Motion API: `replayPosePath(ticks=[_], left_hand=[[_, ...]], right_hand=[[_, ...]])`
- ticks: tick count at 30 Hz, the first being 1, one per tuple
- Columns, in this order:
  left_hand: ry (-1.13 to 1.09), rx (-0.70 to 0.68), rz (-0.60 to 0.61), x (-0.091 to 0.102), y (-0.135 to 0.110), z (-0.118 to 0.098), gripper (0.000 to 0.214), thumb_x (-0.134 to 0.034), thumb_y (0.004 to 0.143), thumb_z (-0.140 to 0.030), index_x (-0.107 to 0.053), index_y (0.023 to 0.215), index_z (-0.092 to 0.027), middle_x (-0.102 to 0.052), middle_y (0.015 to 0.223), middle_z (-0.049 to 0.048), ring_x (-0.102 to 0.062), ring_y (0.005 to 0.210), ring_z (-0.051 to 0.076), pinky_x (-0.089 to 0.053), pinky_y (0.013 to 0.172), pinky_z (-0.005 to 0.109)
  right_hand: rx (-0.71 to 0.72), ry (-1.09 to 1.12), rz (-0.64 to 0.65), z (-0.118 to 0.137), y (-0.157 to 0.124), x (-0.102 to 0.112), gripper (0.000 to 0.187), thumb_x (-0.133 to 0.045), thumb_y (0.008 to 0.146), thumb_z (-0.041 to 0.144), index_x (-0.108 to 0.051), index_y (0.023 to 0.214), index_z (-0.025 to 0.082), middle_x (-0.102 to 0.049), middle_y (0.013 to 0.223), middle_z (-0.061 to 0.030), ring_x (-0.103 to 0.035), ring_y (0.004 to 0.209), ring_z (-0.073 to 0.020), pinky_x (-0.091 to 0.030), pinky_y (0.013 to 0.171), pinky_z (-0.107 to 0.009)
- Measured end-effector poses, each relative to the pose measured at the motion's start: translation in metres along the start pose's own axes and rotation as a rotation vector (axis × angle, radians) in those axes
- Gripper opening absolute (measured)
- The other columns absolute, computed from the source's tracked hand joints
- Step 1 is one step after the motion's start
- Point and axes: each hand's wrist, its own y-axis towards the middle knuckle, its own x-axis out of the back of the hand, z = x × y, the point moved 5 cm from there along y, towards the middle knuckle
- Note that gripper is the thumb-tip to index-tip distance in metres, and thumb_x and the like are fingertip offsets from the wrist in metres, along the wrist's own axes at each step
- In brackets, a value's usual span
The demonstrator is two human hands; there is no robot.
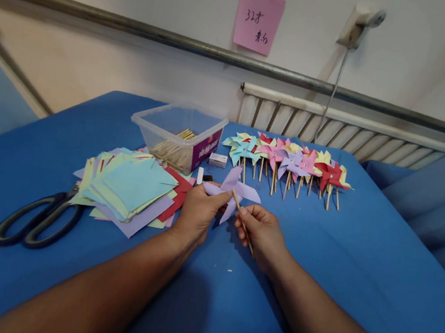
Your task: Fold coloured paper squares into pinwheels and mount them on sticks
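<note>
A lilac paper pinwheel (231, 181) is held above the table by my left hand (201, 208), thumb on its middle and fingers closed behind it. My right hand (260, 231) pinches a thin wooden stick (246, 232) whose upper end meets the pinwheel's centre. Whether the two are fastened together I cannot tell. Left of my left hand lies a pile of coloured paper squares (134, 183), light blue on top, with red and lilac sheets poking out. Large dark-handled scissors (40, 221) lie partly beneath that pile.
Behind the paper stands a clear plastic box (176, 136) with many wooden sticks inside. Next to it sits a small white box (218, 160). Finished-looking pinwheels (291, 161) in several colours lie together at the back right. A blue cloth (345, 301) covers the table; a radiator (340, 126) is behind.
</note>
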Motion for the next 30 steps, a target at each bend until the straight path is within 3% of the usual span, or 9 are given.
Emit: replayPosePath(ticks=[30], left_hand=[[0.059, -0.018, -0.03, 0.0014, -0.0001, -0.0009, 0.022, -0.077, 0.056, -0.026, -0.061, 0.066, -0.015, -0.056, 0.052, -0.0037, -0.048, 0.045, 0.009, -0.035, 0.043, 0.021]], right_hand=[[0.044, -0.037, -0.038, 0.0022, -0.0004, 0.0026, 0.037, -0.076, 0.061, 0.047, -0.055, 0.067, 0.018, -0.057, 0.052, 0.004, -0.044, 0.036, -0.0056, -0.03, 0.031, -0.016]])
